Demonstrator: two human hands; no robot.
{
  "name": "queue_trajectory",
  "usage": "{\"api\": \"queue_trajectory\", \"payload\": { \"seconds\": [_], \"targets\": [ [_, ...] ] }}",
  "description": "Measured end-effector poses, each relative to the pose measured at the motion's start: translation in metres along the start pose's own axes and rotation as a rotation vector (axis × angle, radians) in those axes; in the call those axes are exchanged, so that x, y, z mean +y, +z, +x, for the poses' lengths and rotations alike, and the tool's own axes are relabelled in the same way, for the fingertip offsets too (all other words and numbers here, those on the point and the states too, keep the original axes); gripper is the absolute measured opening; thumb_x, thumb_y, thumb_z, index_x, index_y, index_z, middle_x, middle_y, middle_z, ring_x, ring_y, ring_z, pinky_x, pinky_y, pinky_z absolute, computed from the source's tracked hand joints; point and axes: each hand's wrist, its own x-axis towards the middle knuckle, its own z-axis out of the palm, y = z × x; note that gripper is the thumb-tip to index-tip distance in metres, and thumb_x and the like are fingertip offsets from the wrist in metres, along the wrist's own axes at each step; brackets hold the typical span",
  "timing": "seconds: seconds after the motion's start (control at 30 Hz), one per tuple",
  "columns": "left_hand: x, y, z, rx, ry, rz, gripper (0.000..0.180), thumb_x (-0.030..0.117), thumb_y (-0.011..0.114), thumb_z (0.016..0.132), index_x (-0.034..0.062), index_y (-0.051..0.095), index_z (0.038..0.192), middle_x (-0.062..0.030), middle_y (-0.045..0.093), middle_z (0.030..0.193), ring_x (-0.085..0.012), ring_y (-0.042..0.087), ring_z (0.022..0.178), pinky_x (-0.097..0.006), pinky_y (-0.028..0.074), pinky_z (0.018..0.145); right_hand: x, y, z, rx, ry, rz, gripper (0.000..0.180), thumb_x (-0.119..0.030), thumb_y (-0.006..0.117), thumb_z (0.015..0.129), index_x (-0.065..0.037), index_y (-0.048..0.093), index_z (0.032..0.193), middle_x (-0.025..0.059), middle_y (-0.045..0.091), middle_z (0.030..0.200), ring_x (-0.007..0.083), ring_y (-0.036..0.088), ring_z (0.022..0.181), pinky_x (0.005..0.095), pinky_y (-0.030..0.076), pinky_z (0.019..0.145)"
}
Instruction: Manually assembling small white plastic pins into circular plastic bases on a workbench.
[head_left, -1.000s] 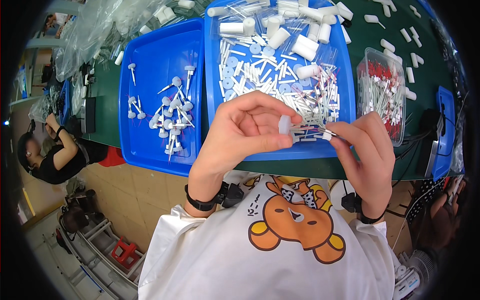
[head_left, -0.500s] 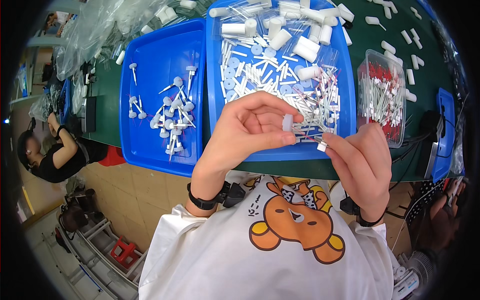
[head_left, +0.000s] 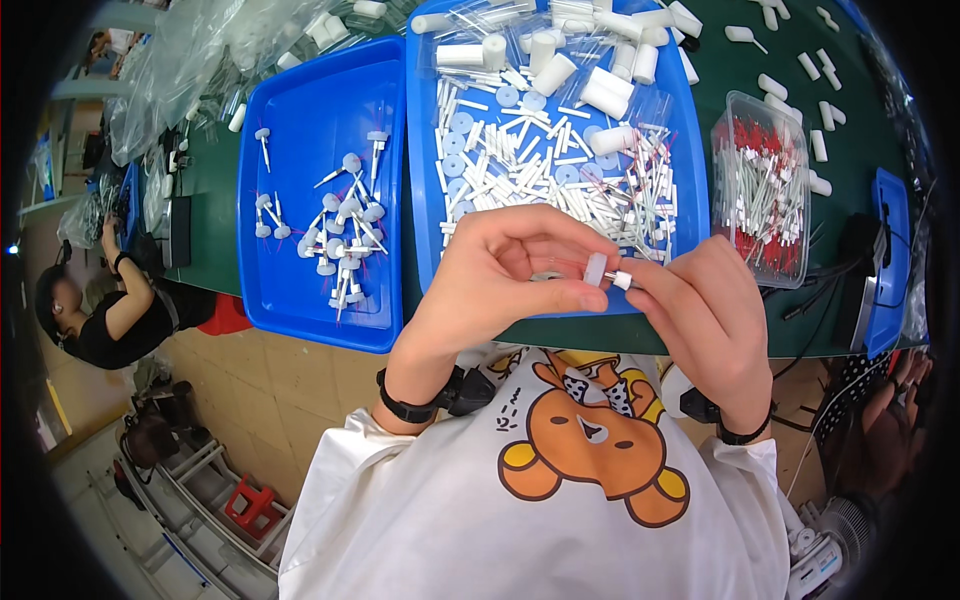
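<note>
Right hand [head_left: 705, 315] has moved leftward since the earlier frame, bringing its thin white-collared part [head_left: 622, 281] up to the pale disc [head_left: 595, 269]. Left hand [head_left: 500, 275] pinches the disc; right hand pinches the part. Both pieces sit over the near side of the large blue tray [head_left: 424, 200], near rim partly hidden. Part's inner end obscured; seating cannot be made out.

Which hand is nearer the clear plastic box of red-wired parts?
Right. In the picture, the right hand lies just below and left of the box; the left hand is farther left.
</note>
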Motion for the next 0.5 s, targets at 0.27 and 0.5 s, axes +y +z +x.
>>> {"api": "queue_trajectory", "payload": {
  "seconds": [0.27,0.5],
  "targets": [
    [-0.003,0.009,-0.003,0.048,0.114,0.098,0.043,-0.008,0.086,0.059,-0.0015,0.074,0.099,-0.0083,0.066,0.091,-0.0139,0.059,0.084,-0.027,0.046,0.072,0.003,0.012,-0.009,0.101,0.065,0.101,0.022,-0.002,0.077,0.072,0.003,0.064,0.090,0.0090,0.054,0.074,0.0233,0.053,0.059,0.0332,0.041,0.051],
    [-0.009,0.011,-0.009,0.079,0.336,0.422,0.041,-0.006,0.087,0.058,-0.0013,0.074,0.097,-0.0088,0.067,0.088,-0.0194,0.065,0.085,-0.030,0.052,0.075,-0.011,0.021,-0.019,0.115,0.483,0.567,0.005,0.000,0.068,0.085,0.003,0.068,0.089,0.0072,0.057,0.068,0.0153,0.051,0.054,0.0267,0.036,0.048]
  ]
}}
